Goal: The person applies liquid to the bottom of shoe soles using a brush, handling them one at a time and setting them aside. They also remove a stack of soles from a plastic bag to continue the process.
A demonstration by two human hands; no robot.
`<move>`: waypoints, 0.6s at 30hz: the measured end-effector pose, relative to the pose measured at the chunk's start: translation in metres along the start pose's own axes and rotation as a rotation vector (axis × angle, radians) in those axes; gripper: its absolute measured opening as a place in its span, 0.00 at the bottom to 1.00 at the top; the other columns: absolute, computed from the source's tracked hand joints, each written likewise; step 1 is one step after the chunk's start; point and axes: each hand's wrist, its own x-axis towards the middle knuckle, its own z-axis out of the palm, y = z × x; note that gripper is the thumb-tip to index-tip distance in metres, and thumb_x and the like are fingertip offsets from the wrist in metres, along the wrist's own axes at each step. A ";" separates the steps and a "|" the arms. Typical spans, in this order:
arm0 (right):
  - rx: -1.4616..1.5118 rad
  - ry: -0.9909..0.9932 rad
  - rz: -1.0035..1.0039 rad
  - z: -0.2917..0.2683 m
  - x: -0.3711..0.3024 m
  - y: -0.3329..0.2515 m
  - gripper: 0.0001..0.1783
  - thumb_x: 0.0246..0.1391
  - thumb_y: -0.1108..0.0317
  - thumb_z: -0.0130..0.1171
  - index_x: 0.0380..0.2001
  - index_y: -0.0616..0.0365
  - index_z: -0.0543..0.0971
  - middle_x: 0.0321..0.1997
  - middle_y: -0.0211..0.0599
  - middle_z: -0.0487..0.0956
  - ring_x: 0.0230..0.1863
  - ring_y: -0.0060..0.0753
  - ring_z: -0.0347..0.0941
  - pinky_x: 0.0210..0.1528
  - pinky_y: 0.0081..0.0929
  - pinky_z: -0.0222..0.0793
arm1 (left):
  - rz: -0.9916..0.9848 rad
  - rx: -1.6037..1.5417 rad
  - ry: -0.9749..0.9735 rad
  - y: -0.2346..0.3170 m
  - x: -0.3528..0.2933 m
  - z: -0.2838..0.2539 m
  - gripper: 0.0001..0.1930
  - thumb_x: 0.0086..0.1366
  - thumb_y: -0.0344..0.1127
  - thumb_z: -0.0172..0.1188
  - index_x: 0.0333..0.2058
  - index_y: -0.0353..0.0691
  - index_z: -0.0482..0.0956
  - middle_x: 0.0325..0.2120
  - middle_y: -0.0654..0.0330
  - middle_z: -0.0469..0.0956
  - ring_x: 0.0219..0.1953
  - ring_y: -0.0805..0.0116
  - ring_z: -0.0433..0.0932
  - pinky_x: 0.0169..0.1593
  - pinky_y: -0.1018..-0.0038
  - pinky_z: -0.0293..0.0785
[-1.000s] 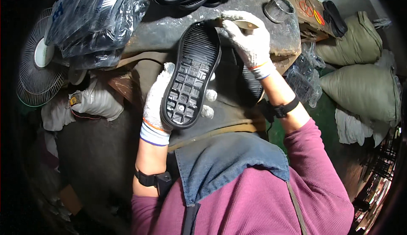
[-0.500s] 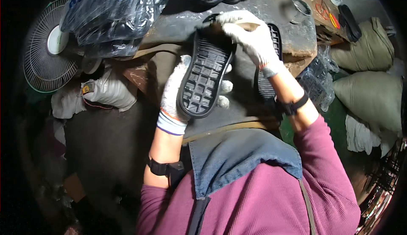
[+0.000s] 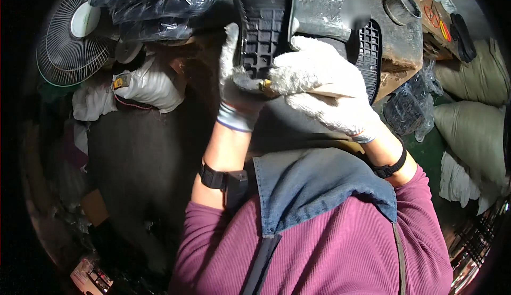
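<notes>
A black ridged shoe sole [image 3: 261, 34] is held up, tread side toward me, with my left hand [image 3: 232, 79] closed round its near end. My left thumb runs along the sole's left edge. In my right hand [image 3: 330, 74] is a brush [image 3: 251, 83] with dark bristles, a brass-coloured ferrule and a wooden handle. Its bristles are at the sole's near end. Both hands wear white knitted gloves. To the right of my right hand lies another black sole [image 3: 369, 55] on the worktable.
The worn worktable [image 3: 391, 44] holds a metal can [image 3: 402, 8] at the right and clear plastic-wrapped black goods [image 3: 165, 7] at the left. A fan [image 3: 69, 31] stands far left. A white sack [image 3: 151, 88] lies below it; green sacks [image 3: 471, 135] fill the right side.
My right hand and brush have come from the sole's far end down to its near end. The held sole has shifted away and stands straighter; the whole view has shifted too.
</notes>
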 end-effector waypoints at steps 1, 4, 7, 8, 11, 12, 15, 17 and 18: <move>-0.004 -0.038 0.004 -0.001 0.001 -0.004 0.14 0.49 0.63 0.76 0.41 0.50 0.90 0.50 0.32 0.87 0.61 0.46 0.77 0.70 0.46 0.66 | 0.082 0.026 0.016 0.008 -0.001 0.003 0.42 0.76 0.65 0.43 0.67 0.28 0.67 0.58 0.37 0.77 0.56 0.44 0.81 0.62 0.52 0.78; 0.135 -0.073 0.059 -0.017 -0.013 0.004 0.14 0.51 0.64 0.76 0.41 0.54 0.89 0.49 0.34 0.88 0.57 0.43 0.80 0.69 0.44 0.67 | -0.051 0.220 -0.236 0.042 -0.004 -0.003 0.50 0.70 0.70 0.53 0.70 0.26 0.59 0.56 0.24 0.73 0.50 0.40 0.84 0.54 0.52 0.84; 0.530 0.071 0.580 -0.018 -0.012 -0.002 0.13 0.55 0.68 0.73 0.42 0.62 0.86 0.47 0.38 0.88 0.47 0.28 0.84 0.59 0.32 0.77 | 0.061 0.385 -0.178 0.063 -0.007 -0.005 0.49 0.69 0.69 0.54 0.67 0.24 0.65 0.55 0.28 0.76 0.52 0.39 0.83 0.57 0.48 0.83; 0.512 0.118 0.549 -0.016 -0.004 -0.007 0.13 0.56 0.68 0.72 0.43 0.62 0.86 0.47 0.37 0.88 0.46 0.26 0.84 0.55 0.29 0.78 | 0.046 0.285 -0.174 0.062 -0.011 0.007 0.44 0.71 0.66 0.54 0.65 0.24 0.67 0.56 0.30 0.76 0.53 0.39 0.82 0.59 0.47 0.81; 0.075 -0.072 0.308 -0.006 0.007 0.004 0.14 0.58 0.67 0.70 0.46 0.61 0.85 0.46 0.36 0.88 0.45 0.22 0.84 0.51 0.25 0.79 | 0.024 0.418 -0.157 0.062 -0.005 0.002 0.40 0.73 0.61 0.55 0.64 0.25 0.69 0.56 0.32 0.77 0.55 0.41 0.82 0.58 0.50 0.83; 0.414 0.058 0.543 0.000 0.008 0.006 0.14 0.58 0.67 0.71 0.46 0.59 0.85 0.44 0.36 0.88 0.44 0.21 0.84 0.49 0.25 0.79 | 0.211 1.010 -0.019 0.058 -0.004 0.001 0.35 0.75 0.58 0.54 0.62 0.27 0.73 0.53 0.37 0.80 0.51 0.48 0.84 0.56 0.55 0.84; 0.488 0.082 0.557 0.004 0.018 -0.001 0.14 0.57 0.67 0.72 0.46 0.58 0.86 0.43 0.34 0.88 0.45 0.25 0.84 0.50 0.25 0.79 | 0.462 1.570 0.314 0.064 -0.016 -0.005 0.26 0.78 0.52 0.53 0.54 0.31 0.80 0.44 0.49 0.86 0.43 0.60 0.88 0.51 0.64 0.86; 0.486 -0.076 0.578 0.013 0.020 -0.011 0.14 0.58 0.65 0.72 0.45 0.59 0.85 0.45 0.35 0.87 0.48 0.26 0.83 0.53 0.26 0.78 | 0.353 1.698 0.195 0.057 -0.024 0.013 0.20 0.77 0.44 0.54 0.53 0.33 0.81 0.44 0.51 0.85 0.45 0.61 0.87 0.52 0.66 0.85; 0.212 -0.061 0.611 0.015 0.008 -0.005 0.16 0.57 0.63 0.73 0.46 0.59 0.85 0.46 0.35 0.87 0.49 0.27 0.82 0.53 0.28 0.78 | 0.759 2.405 -0.120 0.058 -0.023 0.005 0.16 0.74 0.37 0.55 0.54 0.36 0.81 0.48 0.50 0.84 0.50 0.58 0.85 0.59 0.64 0.81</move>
